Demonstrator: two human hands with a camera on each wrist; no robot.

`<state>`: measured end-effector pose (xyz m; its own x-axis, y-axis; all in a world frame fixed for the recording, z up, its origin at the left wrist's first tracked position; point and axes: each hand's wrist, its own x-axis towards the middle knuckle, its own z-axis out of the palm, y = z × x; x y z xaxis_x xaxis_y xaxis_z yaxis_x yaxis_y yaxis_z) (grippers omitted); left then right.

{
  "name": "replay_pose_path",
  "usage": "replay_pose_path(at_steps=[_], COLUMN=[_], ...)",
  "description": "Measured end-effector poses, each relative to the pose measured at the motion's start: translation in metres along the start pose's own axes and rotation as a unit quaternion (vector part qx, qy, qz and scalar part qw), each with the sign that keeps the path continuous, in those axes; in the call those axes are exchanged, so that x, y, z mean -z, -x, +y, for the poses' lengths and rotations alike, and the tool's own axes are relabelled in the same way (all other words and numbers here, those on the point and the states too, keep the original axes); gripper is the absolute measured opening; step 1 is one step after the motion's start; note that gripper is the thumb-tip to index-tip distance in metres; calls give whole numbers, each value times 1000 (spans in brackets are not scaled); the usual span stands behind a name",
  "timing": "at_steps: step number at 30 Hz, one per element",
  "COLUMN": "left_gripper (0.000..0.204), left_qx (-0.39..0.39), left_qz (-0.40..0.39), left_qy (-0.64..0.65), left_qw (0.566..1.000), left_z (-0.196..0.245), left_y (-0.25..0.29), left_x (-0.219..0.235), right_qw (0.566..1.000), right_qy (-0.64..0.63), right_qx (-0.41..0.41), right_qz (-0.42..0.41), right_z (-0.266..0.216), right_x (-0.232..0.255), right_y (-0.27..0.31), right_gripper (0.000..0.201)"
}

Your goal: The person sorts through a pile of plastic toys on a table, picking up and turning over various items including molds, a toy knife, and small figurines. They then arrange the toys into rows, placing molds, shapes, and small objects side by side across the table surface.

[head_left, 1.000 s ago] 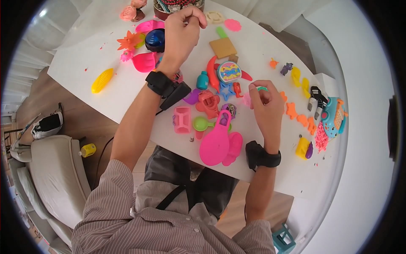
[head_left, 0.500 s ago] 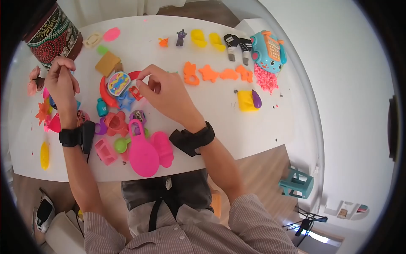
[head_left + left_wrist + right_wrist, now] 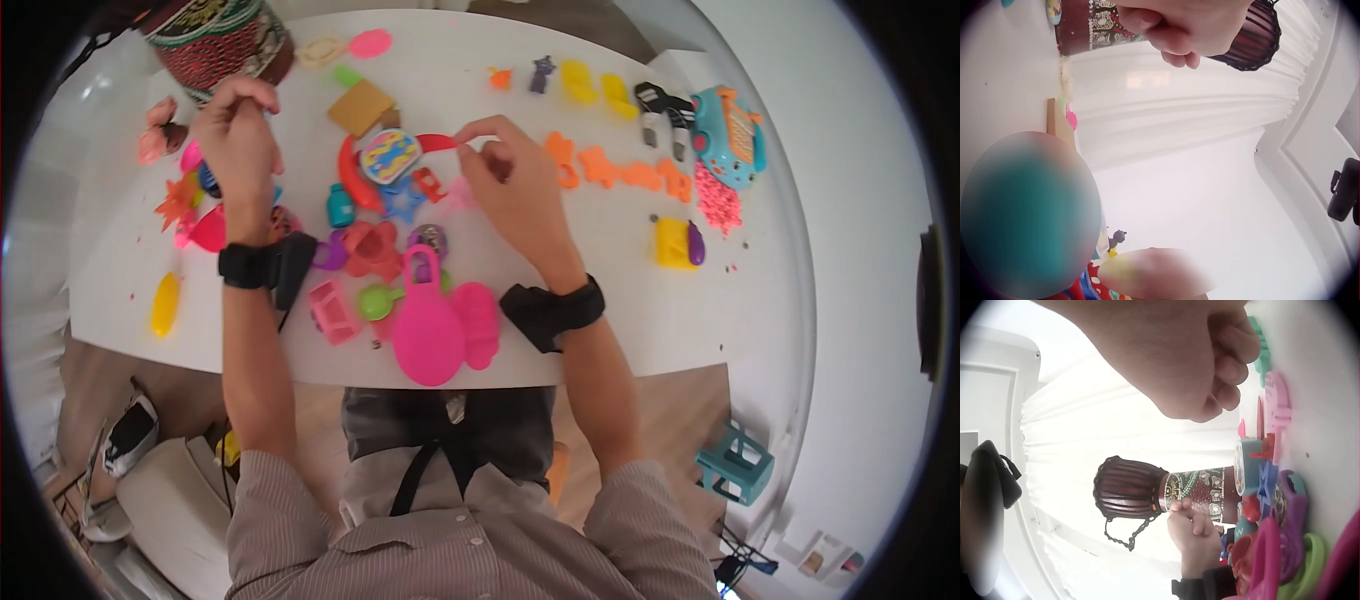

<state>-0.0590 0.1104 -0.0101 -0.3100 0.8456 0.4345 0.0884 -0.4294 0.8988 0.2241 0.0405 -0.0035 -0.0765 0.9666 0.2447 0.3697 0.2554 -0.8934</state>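
My left hand is raised over the left part of the table with its fingers loosely curled and nothing visible in them. It hangs near the dark patterned drum; below are an orange flower-like toy and a pink scoop. Loosely curled as well, my right hand hovers above the middle of the table, and no held thing shows. Close by its fingertips are a red curved toy and a light pink piece. In the right wrist view, a green piece lies beyond its fingers.
A pink paddle-shaped toy lies near the front edge, beside a blue star and a teal bottle. Orange shapes form a row on the right. Farther right stand a toy phone and pink beads.
The head view has swung, shifting the table in the frame. Both hands stay raised and loosely curled, with little movement relative to the toys over the last half second.
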Motion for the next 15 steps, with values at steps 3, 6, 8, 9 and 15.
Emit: replay_pose_path(at_steps=[3,6,8,9,15], left_gripper=[29,29,29,29,29], left_qx=[0,11,13,13,7], left_qz=[16,31,36,42,35], left_qy=[4,2,6,-1,10], left_qw=[1000,999,999,999,999], left_z=[3,8,8,7,11], left_y=[1,2,2,2,1], left_x=[-2,-3,-3,-3,-5], right_qw=[1000,999,995,994,951], right_qy=[3,4,25,20,38], right_qx=[-15,-25,-19,-17,189], right_qz=[-18,-42,-99,-105,-240], right_z=[-4,-11,-19,-22,-38], right_x=[1,0,1,1,-2], right_y=[1,3,4,6,19], right_gripper=[11,14,16,16,17])
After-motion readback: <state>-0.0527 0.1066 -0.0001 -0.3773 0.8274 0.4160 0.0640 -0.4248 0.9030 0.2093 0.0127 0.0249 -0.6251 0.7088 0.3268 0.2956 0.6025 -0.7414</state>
